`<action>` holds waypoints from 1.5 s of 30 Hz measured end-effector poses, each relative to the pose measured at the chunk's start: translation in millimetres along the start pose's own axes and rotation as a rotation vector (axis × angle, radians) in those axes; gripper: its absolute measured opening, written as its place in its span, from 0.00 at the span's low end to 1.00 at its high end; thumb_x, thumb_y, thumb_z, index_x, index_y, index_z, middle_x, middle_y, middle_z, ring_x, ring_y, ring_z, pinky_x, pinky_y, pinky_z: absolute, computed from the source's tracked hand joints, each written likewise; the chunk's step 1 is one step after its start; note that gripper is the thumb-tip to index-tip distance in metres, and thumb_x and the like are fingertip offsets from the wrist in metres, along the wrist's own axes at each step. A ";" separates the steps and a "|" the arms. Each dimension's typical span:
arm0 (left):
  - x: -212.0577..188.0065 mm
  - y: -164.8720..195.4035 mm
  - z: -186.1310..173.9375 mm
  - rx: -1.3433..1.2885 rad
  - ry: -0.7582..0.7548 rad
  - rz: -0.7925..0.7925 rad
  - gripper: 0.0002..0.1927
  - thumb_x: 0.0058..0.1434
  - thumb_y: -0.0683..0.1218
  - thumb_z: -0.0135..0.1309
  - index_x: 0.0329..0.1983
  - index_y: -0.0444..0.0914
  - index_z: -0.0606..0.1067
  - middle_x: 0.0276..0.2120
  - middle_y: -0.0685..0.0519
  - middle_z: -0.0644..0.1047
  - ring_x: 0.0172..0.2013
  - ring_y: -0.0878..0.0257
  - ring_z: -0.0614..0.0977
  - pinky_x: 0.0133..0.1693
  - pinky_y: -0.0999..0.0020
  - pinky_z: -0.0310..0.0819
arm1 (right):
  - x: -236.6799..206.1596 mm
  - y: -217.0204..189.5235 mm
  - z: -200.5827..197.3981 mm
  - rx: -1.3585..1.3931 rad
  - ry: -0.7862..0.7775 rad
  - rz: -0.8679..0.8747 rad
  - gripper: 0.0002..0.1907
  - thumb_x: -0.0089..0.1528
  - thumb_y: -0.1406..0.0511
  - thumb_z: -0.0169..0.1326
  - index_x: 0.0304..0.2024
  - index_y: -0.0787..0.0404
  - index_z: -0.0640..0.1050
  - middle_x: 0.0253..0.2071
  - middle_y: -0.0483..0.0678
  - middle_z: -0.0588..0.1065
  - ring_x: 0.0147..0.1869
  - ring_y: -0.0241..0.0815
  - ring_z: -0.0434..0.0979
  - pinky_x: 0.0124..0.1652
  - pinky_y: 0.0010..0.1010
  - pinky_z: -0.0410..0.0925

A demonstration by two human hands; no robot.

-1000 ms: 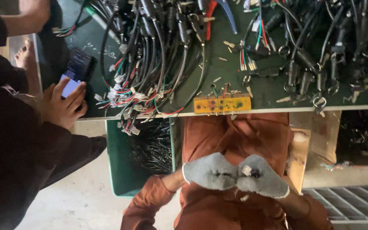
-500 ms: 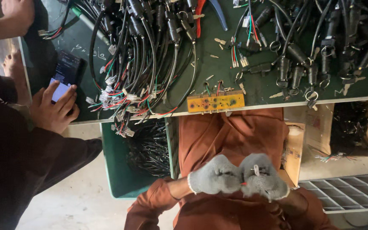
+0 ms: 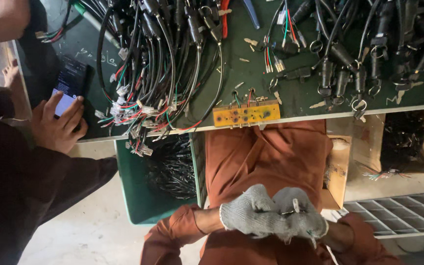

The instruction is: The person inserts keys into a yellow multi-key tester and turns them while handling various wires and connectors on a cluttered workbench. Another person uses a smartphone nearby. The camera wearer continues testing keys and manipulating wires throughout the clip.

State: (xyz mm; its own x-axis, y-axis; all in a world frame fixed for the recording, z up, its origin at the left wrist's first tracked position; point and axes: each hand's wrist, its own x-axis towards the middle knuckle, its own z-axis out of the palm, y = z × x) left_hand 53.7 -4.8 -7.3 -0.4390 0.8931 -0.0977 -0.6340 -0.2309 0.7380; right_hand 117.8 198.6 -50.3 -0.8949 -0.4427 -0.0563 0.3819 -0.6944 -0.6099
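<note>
- A small pale connector piece with thin wires sits low over the person's lap, pinched between two gloved hands, well below the bench edge.
- The left hand, in a grey knitted glove, is curled tight, its grip closed on the near end of the piece. The fingers hide exactly where it bites.
- The right hand, gloved the same, is also closed on the piece. The pale tip pokes up above its knuckles and a thin green wire trails below.
- Judging by the thick gloves and the tiny part, the work goes best with the pinch kept at the fingertips, the hands pressed together for steadiness, and the wires left unstrained.
- Behind the hands lie orange overalls, the cloth covering the lap and both sleeves.
- Above the lap, the dark green bench carries a flat orange board with dark holes at its edge, near a mass of black cable bundles with coloured wire ends.
- Further right on the bench are black plugs with metal rings.
- Beneath the bench stands a green bin holding black cables, and an open cardboard box stands to the right.
- At far left, a co-worker's bare hand rests on a dark phone.
</note>
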 end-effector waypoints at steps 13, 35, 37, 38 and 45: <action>1.0 -16.7 8.8 -0.219 0.104 -0.013 0.11 0.68 0.47 0.63 0.31 0.38 0.79 0.22 0.57 0.76 0.24 0.67 0.74 0.28 0.70 0.65 | 7.1 -27.8 -5.5 0.002 0.091 -0.182 0.18 0.72 0.60 0.53 0.28 0.61 0.72 0.23 0.48 0.71 0.22 0.41 0.66 0.27 0.32 0.64; 60.8 85.4 -85.0 1.602 1.035 0.364 0.34 0.60 0.50 0.69 0.66 0.38 0.69 0.48 0.45 0.78 0.46 0.47 0.78 0.48 0.55 0.74 | -22.0 -31.9 -75.2 -1.761 0.662 -0.104 0.17 0.58 0.64 0.62 0.44 0.66 0.72 0.48 0.60 0.77 0.46 0.54 0.76 0.39 0.38 0.70; 62.0 81.9 -87.6 1.627 1.025 0.378 0.32 0.62 0.50 0.68 0.65 0.37 0.70 0.49 0.44 0.78 0.47 0.46 0.78 0.48 0.55 0.74 | -28.6 -37.0 -80.9 -1.613 0.724 -0.172 0.13 0.61 0.66 0.59 0.45 0.64 0.73 0.52 0.60 0.75 0.51 0.50 0.77 0.44 0.36 0.71; 62.5 81.1 -88.5 1.648 1.034 0.376 0.31 0.61 0.51 0.68 0.64 0.37 0.70 0.48 0.44 0.78 0.48 0.46 0.78 0.49 0.54 0.74 | -30.9 -39.8 -84.9 -1.536 0.733 -0.218 0.11 0.63 0.67 0.58 0.46 0.63 0.73 0.54 0.59 0.74 0.54 0.49 0.77 0.46 0.35 0.72; 45.4 78.3 -91.9 1.647 1.036 0.418 0.25 0.64 0.49 0.66 0.61 0.36 0.74 0.49 0.45 0.78 0.50 0.47 0.80 0.52 0.56 0.75 | -90.7 -115.5 -123.8 -1.016 1.167 0.474 0.14 0.66 0.59 0.56 0.42 0.65 0.82 0.33 0.51 0.82 0.36 0.41 0.82 0.39 0.33 0.72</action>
State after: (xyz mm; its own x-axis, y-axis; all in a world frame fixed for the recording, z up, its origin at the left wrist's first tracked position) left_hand -74.3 -17.7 -15.4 -0.8973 0.2238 0.3805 0.4137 0.7270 0.5481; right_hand 126.2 389.1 -72.6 -0.6074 0.4824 -0.6312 0.7822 0.2245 -0.5811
